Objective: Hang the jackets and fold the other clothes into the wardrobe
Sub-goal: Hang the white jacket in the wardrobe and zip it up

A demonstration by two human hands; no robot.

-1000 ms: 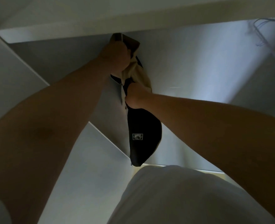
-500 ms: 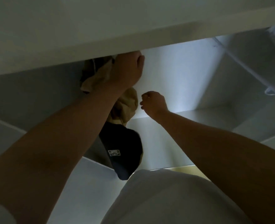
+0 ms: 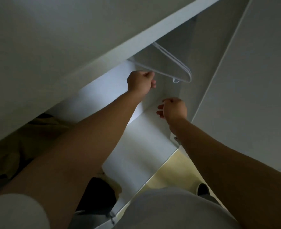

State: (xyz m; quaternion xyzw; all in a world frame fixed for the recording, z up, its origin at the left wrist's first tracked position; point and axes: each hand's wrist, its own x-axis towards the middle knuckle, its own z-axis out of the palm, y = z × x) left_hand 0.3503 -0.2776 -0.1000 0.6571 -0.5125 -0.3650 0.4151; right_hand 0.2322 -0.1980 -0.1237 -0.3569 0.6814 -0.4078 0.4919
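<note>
White hangers [image 3: 171,62] hang side by side under the wardrobe's top panel. My left hand [image 3: 140,82] is raised to the lower bar of the nearest hanger, its fingers curled at that bar. My right hand [image 3: 173,109] hovers lower and to the right, loosely curled and holding nothing. The tan and dark jacket [image 3: 29,138] hangs at the left, behind my left arm. Its dark lower part [image 3: 97,194] shows below my forearm.
A white wardrobe door [image 3: 252,88] stands open on the right. The white wardrobe floor [image 3: 136,149] lies under my arms. Pale yellow room floor [image 3: 174,172] shows in front of it, beside my shoe [image 3: 202,189].
My left hand let go of the jacket and moved right to the hanger. My right hand also moved right. The view swung right, so the jacket now hangs at the left.
</note>
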